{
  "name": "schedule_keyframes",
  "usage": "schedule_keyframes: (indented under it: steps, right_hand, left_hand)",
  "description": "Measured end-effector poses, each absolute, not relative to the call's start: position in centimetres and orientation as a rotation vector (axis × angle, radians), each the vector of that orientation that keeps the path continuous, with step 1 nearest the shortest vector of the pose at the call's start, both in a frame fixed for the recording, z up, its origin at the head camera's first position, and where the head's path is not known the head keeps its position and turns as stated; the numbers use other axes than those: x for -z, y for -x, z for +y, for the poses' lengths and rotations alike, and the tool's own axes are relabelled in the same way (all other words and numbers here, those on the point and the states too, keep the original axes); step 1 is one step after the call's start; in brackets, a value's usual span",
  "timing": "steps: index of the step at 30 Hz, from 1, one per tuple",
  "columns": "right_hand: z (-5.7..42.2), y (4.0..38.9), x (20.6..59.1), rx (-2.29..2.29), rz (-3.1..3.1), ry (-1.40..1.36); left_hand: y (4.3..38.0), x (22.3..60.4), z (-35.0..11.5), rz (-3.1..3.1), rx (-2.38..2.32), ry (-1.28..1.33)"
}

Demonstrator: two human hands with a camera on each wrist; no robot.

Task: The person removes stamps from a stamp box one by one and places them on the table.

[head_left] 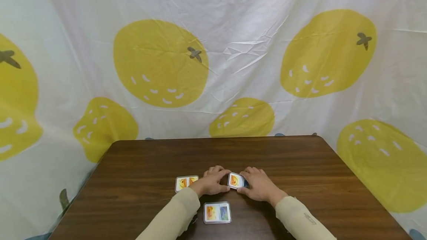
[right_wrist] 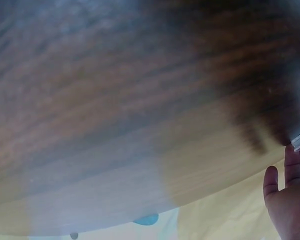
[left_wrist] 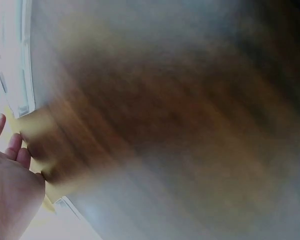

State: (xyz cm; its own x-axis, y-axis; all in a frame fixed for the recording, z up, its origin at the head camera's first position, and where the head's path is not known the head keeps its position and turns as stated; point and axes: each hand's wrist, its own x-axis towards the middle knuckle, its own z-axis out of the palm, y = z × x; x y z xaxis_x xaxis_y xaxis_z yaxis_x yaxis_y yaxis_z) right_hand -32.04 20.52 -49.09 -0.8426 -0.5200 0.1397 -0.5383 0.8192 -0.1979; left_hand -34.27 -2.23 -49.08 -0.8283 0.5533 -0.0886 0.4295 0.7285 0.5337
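Head view: three clear cases, each with a picture card (head_left: 233, 175) inside. The left case (head_left: 178, 185) and near case (head_left: 217, 212) lie on the worktop (head_left: 150, 166); the third case (head_left: 241, 180), orange and dark blue, sits between the hands, gripped by the right hand (head_left: 259, 185). The left hand (head_left: 212, 182) meets its left corners; whether pinching, I cannot tell.

Left wrist: blurred worktop, fingers slightly bent.

Right wrist: a clear edge at the fingertips.

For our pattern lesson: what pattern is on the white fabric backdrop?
The white fabric backdrop shows large yellow fruit shapes, clearest in the head view.
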Motion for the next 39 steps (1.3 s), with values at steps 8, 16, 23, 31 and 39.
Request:
schedule_keyframes:
  steps: [8,16,23,31,39]
  right_hand:
    - [20.49,32.04,49.13,-0.287,-2.916,-0.874]
    - [20.53,32.11,49.10,-0.273,-2.894,-0.899]
    - [20.43,32.23,49.06,-0.290,-2.887,-0.897]
    - [20.38,32.30,49.17,-0.267,-2.880,-0.890]
    - [20.52,32.27,49.26,-0.194,-2.880,-0.912]
  left_hand:
    - [34.01,49.02,-1.99,2.722,-0.740,-0.787]
    - [33.96,49.01,-1.93,2.735,-0.738,-0.798]
    - [33.99,49.23,-1.81,2.749,-0.718,-0.820]
    - [34.00,49.13,-1.54,2.758,-0.709,-0.807]
    - [34.01,49.12,-1.50,2.768,-0.695,-0.800]
